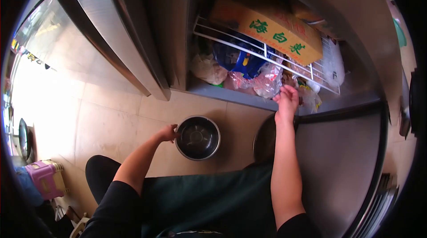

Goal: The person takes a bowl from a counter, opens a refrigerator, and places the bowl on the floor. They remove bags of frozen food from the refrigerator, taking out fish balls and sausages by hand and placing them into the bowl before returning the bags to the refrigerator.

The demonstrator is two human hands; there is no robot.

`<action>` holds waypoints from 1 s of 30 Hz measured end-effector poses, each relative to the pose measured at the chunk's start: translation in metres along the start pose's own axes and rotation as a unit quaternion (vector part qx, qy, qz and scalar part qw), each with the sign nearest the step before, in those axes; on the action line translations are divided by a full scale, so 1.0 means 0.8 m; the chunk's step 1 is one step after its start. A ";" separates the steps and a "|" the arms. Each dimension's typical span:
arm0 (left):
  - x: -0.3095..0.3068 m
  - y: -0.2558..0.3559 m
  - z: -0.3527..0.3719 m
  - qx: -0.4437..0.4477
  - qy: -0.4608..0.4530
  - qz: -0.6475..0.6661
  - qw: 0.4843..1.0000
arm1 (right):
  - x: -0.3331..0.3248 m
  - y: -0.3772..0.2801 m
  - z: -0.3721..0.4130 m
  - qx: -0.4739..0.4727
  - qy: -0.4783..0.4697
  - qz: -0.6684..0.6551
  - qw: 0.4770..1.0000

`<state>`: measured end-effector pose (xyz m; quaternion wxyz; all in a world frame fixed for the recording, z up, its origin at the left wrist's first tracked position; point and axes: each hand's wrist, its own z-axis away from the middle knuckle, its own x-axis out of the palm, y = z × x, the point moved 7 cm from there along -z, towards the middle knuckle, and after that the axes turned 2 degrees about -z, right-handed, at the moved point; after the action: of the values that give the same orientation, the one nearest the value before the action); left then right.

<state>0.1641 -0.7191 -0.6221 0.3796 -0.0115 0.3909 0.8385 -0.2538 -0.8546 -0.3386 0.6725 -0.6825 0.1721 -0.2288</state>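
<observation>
My left hand [168,133] grips the near-left rim of a round metal bowl [214,150] on the tiled floor. A dark, shiny inside shows in the bowl. My right hand [287,101] reaches into the bottom of an open steel fridge, its fingers slightly curled and apart. Its fingertips are right at a clear plastic bag [268,81] with red print. Left of that bag lie a blue package [247,64] and a whitish plastic bag [209,70], below a white wire shelf [240,46].
A cardboard box [284,38] with green characters stands on the shelf. The open fridge door [340,162] is at my right, with a dark round pan-like thing [263,142] beside it. A pink-purple crate [46,180] sits at far left.
</observation>
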 end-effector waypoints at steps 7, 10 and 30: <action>-0.057 0.045 0.030 0.046 0.136 -0.260 0.955 | 0.011 0.018 -0.032 -0.108 -0.125 0.269 0.949; -0.063 0.095 0.075 0.014 0.125 -0.269 0.955 | 0.030 0.012 -0.041 -0.176 -0.069 0.322 0.928; -0.011 0.246 0.225 0.192 0.021 -0.424 0.885 | 0.020 -0.050 -0.001 -0.335 -0.026 0.315 0.888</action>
<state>0.0931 -0.6846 -0.3671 0.6854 -0.1210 0.5098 0.5057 -0.2438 -0.8626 -0.2971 0.4448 -0.7831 0.4263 0.0842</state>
